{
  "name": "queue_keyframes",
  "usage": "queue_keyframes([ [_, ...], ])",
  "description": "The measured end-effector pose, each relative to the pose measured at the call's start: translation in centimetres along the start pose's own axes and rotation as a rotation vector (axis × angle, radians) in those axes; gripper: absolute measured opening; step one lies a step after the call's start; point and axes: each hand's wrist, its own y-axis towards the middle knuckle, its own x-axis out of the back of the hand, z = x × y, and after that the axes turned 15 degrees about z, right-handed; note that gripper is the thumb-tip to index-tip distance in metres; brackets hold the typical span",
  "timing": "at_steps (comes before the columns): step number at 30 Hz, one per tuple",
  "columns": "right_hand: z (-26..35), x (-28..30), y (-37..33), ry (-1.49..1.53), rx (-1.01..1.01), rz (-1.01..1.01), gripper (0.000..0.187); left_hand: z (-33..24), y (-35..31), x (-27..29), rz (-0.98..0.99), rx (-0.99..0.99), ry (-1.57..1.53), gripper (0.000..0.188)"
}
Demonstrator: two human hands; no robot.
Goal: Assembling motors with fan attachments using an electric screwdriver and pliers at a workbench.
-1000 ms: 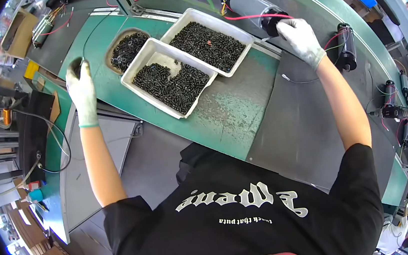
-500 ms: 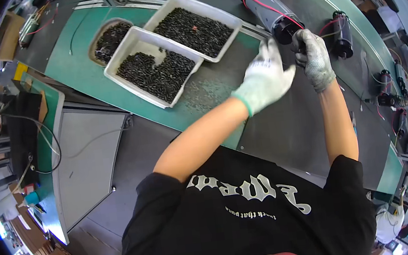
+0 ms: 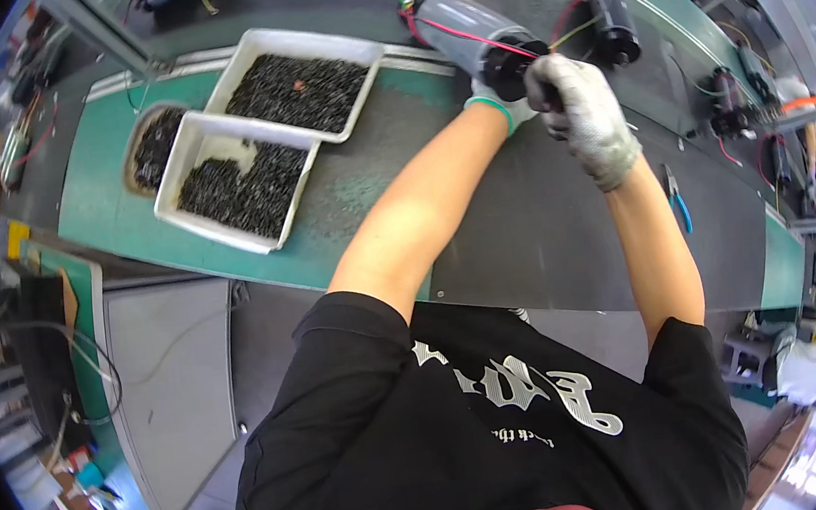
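A grey metal cylinder with black ends, like a motor (image 3: 473,31), lies tilted on the bench in front of me. A red wire (image 3: 484,40) runs along it to its near black end. My right hand (image 3: 588,113), in a worn grey-white glove, is closed at that end, with the wire running into its curled fingers. My left hand (image 3: 521,111), in a white glove with a green cuff, reaches under the same end. The cylinder and my right hand hide its fingers, so its grip does not show.
Two white trays (image 3: 277,238) of small black parts stand left, beside a smaller tub (image 3: 130,171). A second, smaller dark cylinder (image 3: 613,25) lies to the right. Blue-handled pliers (image 3: 679,204) rest beyond my right forearm. A metal post (image 3: 106,32) rises at the back left.
My left hand has gone from open beside the cylinder to under its near end. My right hand stays closed at that end. The whole view has shifted, and the pliers now show clearly.
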Motion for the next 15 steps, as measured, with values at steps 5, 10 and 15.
queue_keyframes([
  [5,0.5,0.4,-0.4,-0.042,0.065,-0.019,0.031,-4.7,-6.5,-1.0,-0.005,-0.406,-0.105,0.026],
  [10,-1.2,1.2,-2.0,0.071,0.021,-0.029,0.029,-11.9,-20.3,-2.7,0.595,-0.657,-0.355,0.050],
  [15,-5.4,-2.0,-4.6,0.052,0.010,-0.088,0.026,-1.8,-29.5,4.2,0.581,-0.565,-0.588,0.057],
])
